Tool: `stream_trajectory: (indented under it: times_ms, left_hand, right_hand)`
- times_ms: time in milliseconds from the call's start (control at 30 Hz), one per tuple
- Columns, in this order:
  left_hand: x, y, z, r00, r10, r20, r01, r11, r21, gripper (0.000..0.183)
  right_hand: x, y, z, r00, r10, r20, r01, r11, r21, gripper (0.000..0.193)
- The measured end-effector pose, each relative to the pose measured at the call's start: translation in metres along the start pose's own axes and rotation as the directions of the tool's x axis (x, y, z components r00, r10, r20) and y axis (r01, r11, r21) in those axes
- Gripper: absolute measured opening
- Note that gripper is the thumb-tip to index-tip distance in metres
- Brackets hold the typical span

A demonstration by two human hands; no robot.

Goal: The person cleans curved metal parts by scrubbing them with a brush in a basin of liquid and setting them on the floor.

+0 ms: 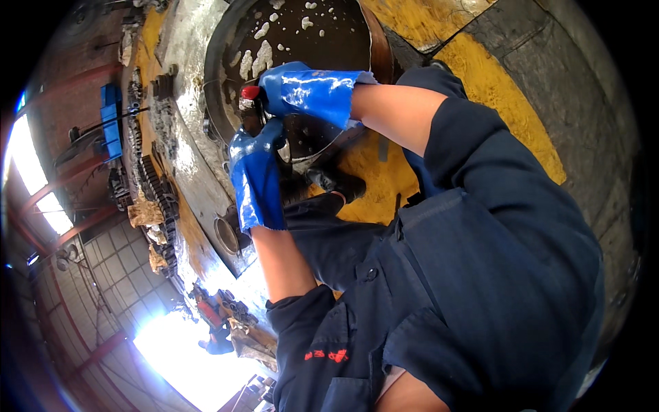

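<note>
Both my hands wear long, wet-looking blue rubber gloves and meet over the left side of a large round metal basin (379,44). The basin contains dark liquid (329,51) with patches of white foam (262,58). My right hand (285,89) is closed around a small dark piece (252,122) with a red end (250,92) sticking out past the fingers. Just below it, my left hand (257,144) has its fingers bent against the same piece. The gloves cover most of that piece, so its exact kind cannot be made out.
A metal-topped bench (195,165) runs along the left, with dark chain-like metal parts (156,182) at its far edge. A small round metal cup (226,235) stands near my left forearm. Blue bins (110,122) are farther left. Worn yellow flooring (504,96) lies to the right.
</note>
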State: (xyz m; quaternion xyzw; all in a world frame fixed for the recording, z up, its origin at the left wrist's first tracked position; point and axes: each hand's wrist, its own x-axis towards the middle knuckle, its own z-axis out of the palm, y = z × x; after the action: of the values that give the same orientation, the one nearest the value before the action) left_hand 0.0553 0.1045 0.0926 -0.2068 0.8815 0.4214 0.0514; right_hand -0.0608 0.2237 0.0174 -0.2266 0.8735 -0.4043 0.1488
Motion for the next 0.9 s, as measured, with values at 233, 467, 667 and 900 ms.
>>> stream_trajectory:
  times_ms: [233,467,667,900]
  left_hand:
    - [0.010,0.007,-0.014,0.978,0.005,0.208,0.008,0.998,-0.062,0.033]
    - [0.053,-0.024,-0.074,0.912,-0.055,0.407,0.143,0.971,-0.189,0.034]
    - [0.057,-0.005,-0.145,0.931,-0.229,0.284,0.196,0.971,0.139,0.037]
    - [0.038,-0.106,-0.261,0.947,-0.301,0.113,0.302,0.953,0.013,0.047]
  right_hand:
    - [-0.007,0.009,0.001,0.999,-0.010,-0.039,0.007,0.997,-0.074,0.023]
    - [-0.015,0.000,0.014,0.957,-0.191,-0.217,0.194,0.981,-0.006,0.021]
    - [0.004,0.002,0.044,0.768,-0.490,-0.411,0.556,0.830,0.050,0.016]
    - [-0.021,0.021,0.075,0.816,-0.463,-0.346,0.452,0.884,-0.119,0.014]
